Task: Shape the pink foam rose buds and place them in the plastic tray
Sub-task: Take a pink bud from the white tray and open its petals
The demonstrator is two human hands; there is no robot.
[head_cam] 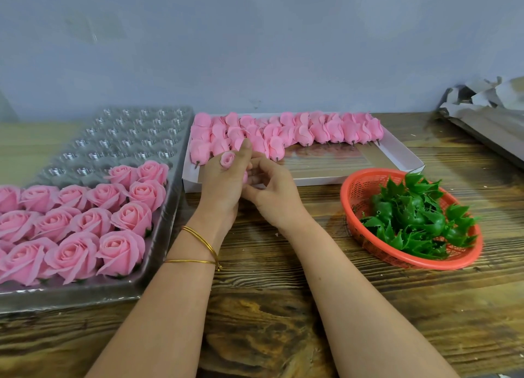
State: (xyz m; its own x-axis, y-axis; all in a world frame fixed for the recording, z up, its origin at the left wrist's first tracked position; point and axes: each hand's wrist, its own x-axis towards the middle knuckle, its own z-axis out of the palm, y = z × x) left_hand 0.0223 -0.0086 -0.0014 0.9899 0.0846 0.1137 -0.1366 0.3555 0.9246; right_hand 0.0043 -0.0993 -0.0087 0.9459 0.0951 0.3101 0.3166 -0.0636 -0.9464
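My left hand (224,185) grips a small pink foam rose bud (227,160), whose tight spiral top shows above my fingers. My right hand (273,189) meets it from the right, fingers curled against the bud's lower part, which is mostly hidden between the hands. Both hands hover over the near edge of a white cardboard box (397,153) that holds several closed pink buds (286,132) in rows. To the left lies the clear plastic tray (133,134); several opened pink roses (82,221) fill its near cells, and the far cells hold nothing.
A red plastic basket (354,190) full of green plastic calyxes (416,216) sits at the right on the wooden table (283,306). Crumpled grey paper (482,97) lies at the far right. A grey wall stands behind everything.
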